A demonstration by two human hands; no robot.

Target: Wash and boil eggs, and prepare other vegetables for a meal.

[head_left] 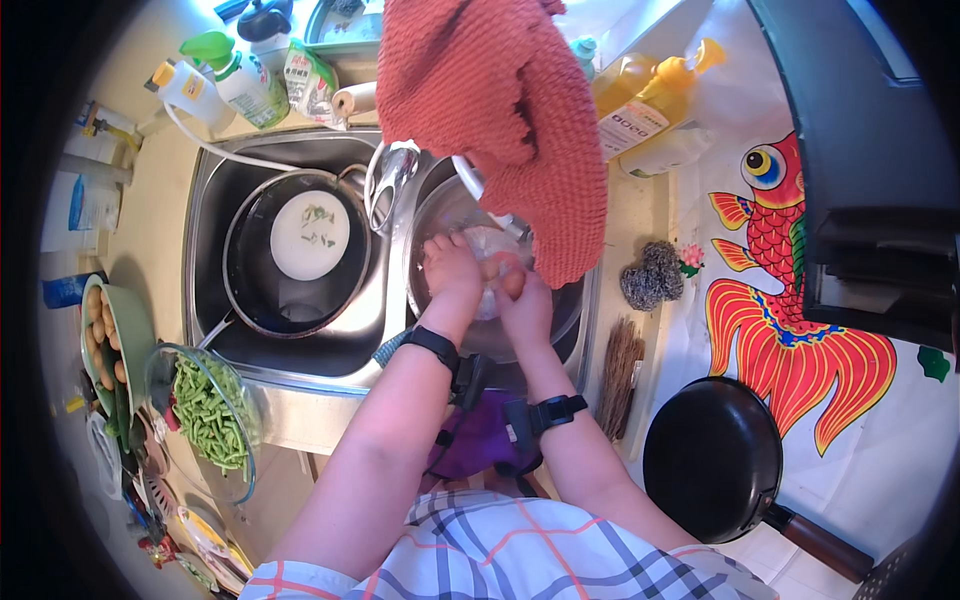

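Both hands are over the right sink basin, inside a wide round metal basin (424,217). My right hand (525,304) grips a round brownish-orange item (513,283), possibly an egg, against a clear plastic bag (489,244). My left hand (452,270) lies with fingers spread on the bag's left side; whether it grips the plastic cannot be told. More orange-brown shapes show through the plastic. A red textured towel (487,97) hangs above and hides part of the faucet (395,169). In the left basin sits a black pan (300,306) holding a white plate (310,235) with green bits.
A glass bowl of cut green beans (214,416) and a green container (139,337) of potato-like items stand left. Bottles (637,112) line the back. Steel scourers (651,276) and a bristle brush (621,375) lie right of the sink. A black frying pan (711,461) hangs or stands at lower right.
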